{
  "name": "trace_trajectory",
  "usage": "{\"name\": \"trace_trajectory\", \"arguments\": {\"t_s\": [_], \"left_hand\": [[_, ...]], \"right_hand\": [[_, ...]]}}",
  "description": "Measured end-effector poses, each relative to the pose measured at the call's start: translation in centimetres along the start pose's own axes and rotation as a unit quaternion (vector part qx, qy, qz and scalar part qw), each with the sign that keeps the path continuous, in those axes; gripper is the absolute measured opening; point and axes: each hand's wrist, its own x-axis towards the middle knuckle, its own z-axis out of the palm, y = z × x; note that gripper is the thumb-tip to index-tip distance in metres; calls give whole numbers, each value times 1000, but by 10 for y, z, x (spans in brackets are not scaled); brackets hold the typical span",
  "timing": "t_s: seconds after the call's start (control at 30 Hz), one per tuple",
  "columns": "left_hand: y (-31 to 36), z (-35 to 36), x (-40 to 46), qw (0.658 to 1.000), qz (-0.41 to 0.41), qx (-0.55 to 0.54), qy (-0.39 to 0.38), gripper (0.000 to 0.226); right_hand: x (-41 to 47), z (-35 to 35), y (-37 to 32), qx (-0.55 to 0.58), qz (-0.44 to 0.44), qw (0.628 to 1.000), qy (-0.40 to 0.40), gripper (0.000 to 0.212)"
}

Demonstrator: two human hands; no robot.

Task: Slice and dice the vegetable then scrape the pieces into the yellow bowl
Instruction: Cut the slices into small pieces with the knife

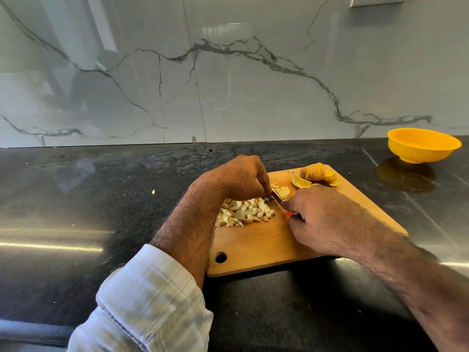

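Diced vegetable: a heap of small pale cream cubes with tan skin edges, lying loosely piled on the left half of the board, just at 9 o'clock of the blade.
Slices under the blade: a small cluster of pale cut strips at the blade's far side, partly diced, touching the left fingertips.
Uncut vegetable: a tan-skinned, yellowish chunk already sliced into a fanned row of rounds, with one loose slice beside it, at the board's 1 o'clock corner, near the right knuckles.
Knife: a short steel blade with a red handle; the blade runs diagonally between the two hands; only a sliver of red shows below the fist.
Right grip: the right hand is curled around the knife handle, at 3 o'clock of the diced heap.
Left grip: the left hand arches over the heap from 11 o'clock, fingertips bent down and pinched on the strips beside the blade.
Board: a rectangular light wooden cutting board with a round hanging hole at its near left corner, set askew on the counter.
Bowl: a round yellow plastic bowl, upright, well apart at 2 o'clock of the board, by the wall.
Counter: a glossy black speckled stone counter with a stray pale crumb at 9 o'clock of the board.
Wall: a grey-veined white marble backsplash.
Sleeve: a pale plaid rolled cuff on the left forearm.
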Motion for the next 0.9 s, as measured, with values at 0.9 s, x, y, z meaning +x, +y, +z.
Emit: {"name": "trace_trajectory", "arguments": {"t_s": [0.9], "left_hand": [[-3, -2, -5, 995, -6, -75, 71, 32]], "right_hand": [[1, 3, 40, -4, -6, 999, 48, 29]]}}
